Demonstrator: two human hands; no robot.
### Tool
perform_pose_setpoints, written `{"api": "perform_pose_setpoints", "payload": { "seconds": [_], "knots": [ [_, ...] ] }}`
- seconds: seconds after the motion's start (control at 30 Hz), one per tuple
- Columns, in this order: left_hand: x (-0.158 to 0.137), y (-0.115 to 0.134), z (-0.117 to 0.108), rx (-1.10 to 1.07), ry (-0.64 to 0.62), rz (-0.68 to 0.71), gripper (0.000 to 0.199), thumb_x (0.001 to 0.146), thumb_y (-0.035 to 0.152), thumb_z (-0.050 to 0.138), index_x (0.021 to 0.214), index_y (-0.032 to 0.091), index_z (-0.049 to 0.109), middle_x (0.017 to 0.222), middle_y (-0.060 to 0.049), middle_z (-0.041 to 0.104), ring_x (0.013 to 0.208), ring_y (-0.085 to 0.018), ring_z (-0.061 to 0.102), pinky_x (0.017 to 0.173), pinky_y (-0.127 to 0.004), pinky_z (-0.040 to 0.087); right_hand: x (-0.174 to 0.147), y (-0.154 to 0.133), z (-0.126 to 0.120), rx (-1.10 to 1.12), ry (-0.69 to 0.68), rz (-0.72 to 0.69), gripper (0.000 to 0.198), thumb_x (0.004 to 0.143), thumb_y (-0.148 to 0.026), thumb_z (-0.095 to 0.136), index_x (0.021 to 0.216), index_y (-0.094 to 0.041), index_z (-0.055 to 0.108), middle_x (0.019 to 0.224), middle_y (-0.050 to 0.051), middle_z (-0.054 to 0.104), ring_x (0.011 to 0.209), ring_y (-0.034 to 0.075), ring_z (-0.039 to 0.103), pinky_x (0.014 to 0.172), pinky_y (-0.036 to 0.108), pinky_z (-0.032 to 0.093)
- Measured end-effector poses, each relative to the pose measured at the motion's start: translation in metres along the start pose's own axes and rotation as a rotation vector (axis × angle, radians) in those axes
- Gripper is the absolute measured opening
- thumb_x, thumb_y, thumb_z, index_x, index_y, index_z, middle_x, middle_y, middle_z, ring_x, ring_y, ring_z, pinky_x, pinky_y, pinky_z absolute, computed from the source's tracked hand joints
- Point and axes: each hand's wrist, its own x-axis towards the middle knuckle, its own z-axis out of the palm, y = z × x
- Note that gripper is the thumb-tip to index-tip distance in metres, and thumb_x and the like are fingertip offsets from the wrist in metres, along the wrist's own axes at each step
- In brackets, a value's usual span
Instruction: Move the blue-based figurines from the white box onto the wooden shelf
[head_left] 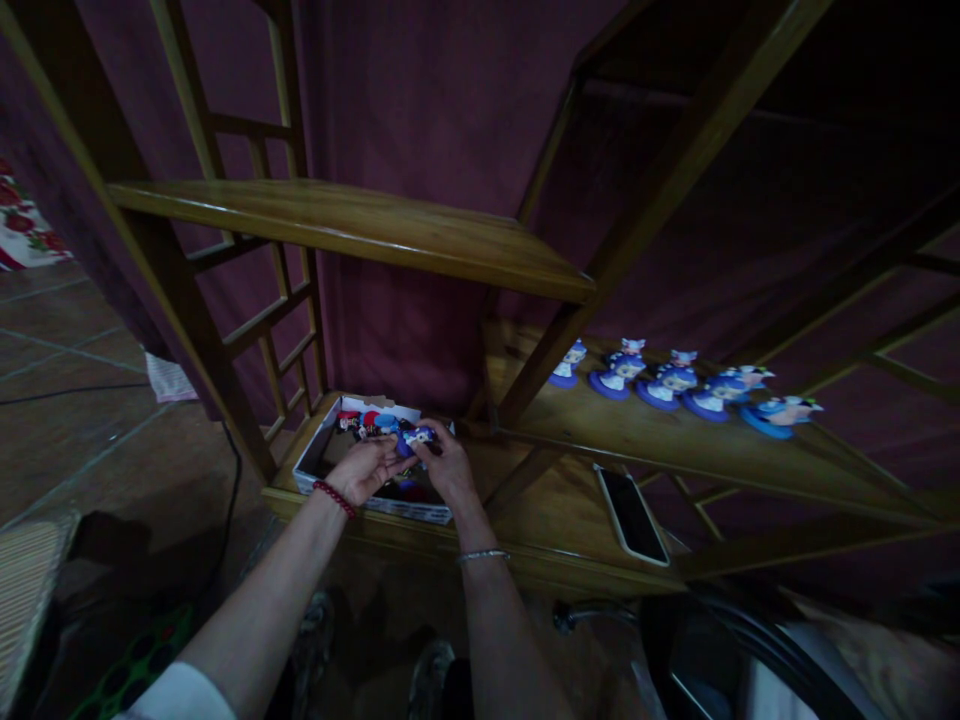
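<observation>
Over a shallow white cardboard box (315, 462), both my hands meet around a small purple-and-white figurine (417, 437). My left hand (367, 468), with a red bead bracelet at its wrist, grips the figurine's left side at the purple base. Fingers of my right hand (448, 462) close on the right side of the same figurine. Inside the box lie other figurines (365, 422) in red, black and blue, partly covered by my hands. On the shelf to the right, several similar purple figurines (619, 372) stand in a row on round bases.
The box rests on the low board of a wooden shelf unit, with a higher shelf (360, 225) above it. A slanting post (547, 365) parts it from the figurines' shelf (637, 430). A phone (632, 513) lies to the right. A dark chair-like object (712, 650) stands lower right.
</observation>
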Motion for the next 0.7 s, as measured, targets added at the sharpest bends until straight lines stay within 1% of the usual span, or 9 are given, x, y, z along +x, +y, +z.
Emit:
{"api": "perform_pose_setpoints", "payload": {
  "seconds": [0.17,0.3,0.5,0.7],
  "knots": [
    [-0.001,0.001,0.000,0.039,-0.009,-0.015,0.015,0.081,0.006,0.041,0.072,0.010,0.052,0.070,-0.007,0.063,0.070,-0.013,0.061,0.082,-0.038,0.049,0.000,-0.003,-0.002,-0.034,-0.020,-0.031,0.026,0.068,-0.026,0.052,0.093,-0.026,0.057,0.090,-0.003,0.060,0.082,0.015,0.055,0.079,0.028,0.042],
    [-0.002,0.001,0.000,0.072,0.011,-0.029,0.015,0.081,0.007,0.040,0.073,0.010,0.051,0.069,-0.007,0.063,0.067,-0.012,0.062,0.081,-0.037,0.049,-0.001,-0.005,-0.004,-0.063,-0.043,-0.046,0.026,0.068,-0.025,0.052,0.093,-0.025,0.058,0.091,-0.003,0.060,0.084,0.015,0.054,0.081,0.028,0.041],
    [-0.001,0.001,0.000,0.064,0.026,-0.048,0.014,0.080,0.007,0.040,0.072,0.010,0.052,0.065,-0.005,0.062,0.063,-0.011,0.061,0.079,-0.036,0.050,-0.003,-0.010,-0.006,-0.086,-0.080,-0.106,0.026,0.069,-0.023,0.049,0.094,-0.026,0.058,0.097,-0.003,0.059,0.090,0.015,0.053,0.085,0.029,0.039],
    [-0.002,0.001,0.000,0.067,0.031,-0.055,0.014,0.080,0.006,0.041,0.073,0.011,0.052,0.065,-0.005,0.062,0.063,-0.012,0.061,0.077,-0.035,0.050,-0.005,-0.013,-0.008,-0.102,-0.106,-0.142,0.025,0.070,-0.023,0.049,0.094,-0.025,0.057,0.096,-0.002,0.059,0.089,0.015,0.053,0.084,0.029,0.039]
  ]
}}
